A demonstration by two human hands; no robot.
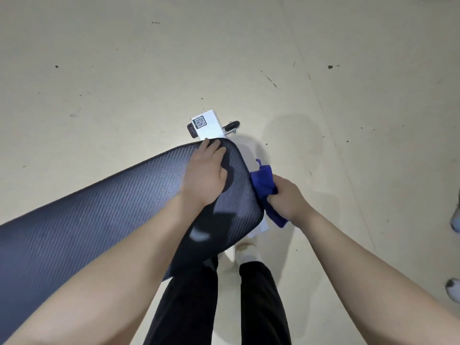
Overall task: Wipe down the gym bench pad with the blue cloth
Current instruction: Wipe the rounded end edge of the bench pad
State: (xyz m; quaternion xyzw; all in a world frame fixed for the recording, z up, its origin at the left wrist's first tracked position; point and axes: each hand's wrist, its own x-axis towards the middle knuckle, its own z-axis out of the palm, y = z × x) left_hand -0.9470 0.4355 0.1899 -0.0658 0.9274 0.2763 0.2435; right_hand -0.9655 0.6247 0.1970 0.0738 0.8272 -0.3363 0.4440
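Note:
The dark textured gym bench pad (99, 220) runs from the lower left to its rounded end at centre. My left hand (205, 174) lies flat on top of that end, fingers spread toward the far edge. My right hand (288, 197) grips the bunched blue cloth (265, 185) and presses it against the pad's right side edge. Part of the cloth hangs below my fist.
The bench's white frame (207, 125) with a QR label and a small black wheel (234, 125) sticks out past the pad's end. My legs in black trousers (224, 302) stand under the pad. Another person's shoes (455, 220) show at the right edge. Beige floor (124, 70) surrounds everything.

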